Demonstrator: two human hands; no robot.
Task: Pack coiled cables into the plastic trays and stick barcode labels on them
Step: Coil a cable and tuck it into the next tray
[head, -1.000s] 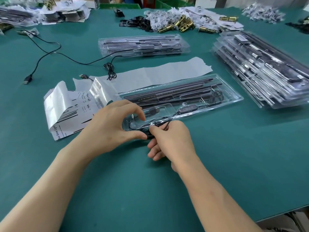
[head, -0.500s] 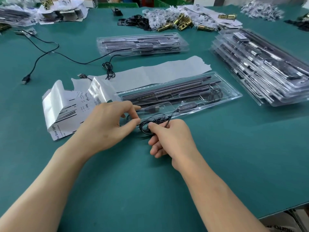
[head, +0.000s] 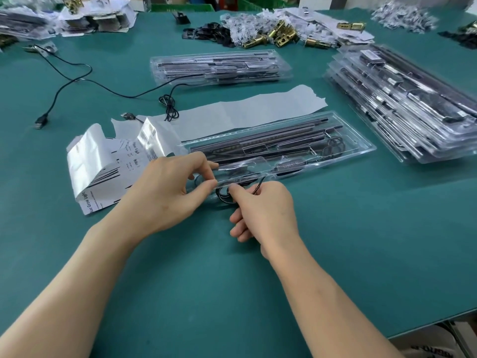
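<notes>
A long clear plastic tray (head: 361, 148) lies in front of me with dark light bars and a small controller in its slots. At its near left corner my right hand (head: 260, 210) pinches a small coil of black cable (head: 224, 195) between thumb and forefinger. My left hand (head: 170, 192) pinches the tray's near-left edge, thumb and forefinger curled over the clear plastic. A second small cable coil (head: 334, 147) sits in the tray's right end. Curled sheets of barcode labels (head: 103, 171) lie just left of the tray.
A stack of filled trays (head: 402, 104) stands at the right, another filled tray (head: 219, 67) at the back centre. A loose black USB cable (head: 77, 78) trails across the left. White backing paper (head: 245, 112) lies behind the tray. Brass parts and bags (head: 278, 34) line the far edge.
My right hand has drawn the cable coil slightly up against the tray's near corner. My left hand's fingers have moved from over the coil to the tray's edge.
</notes>
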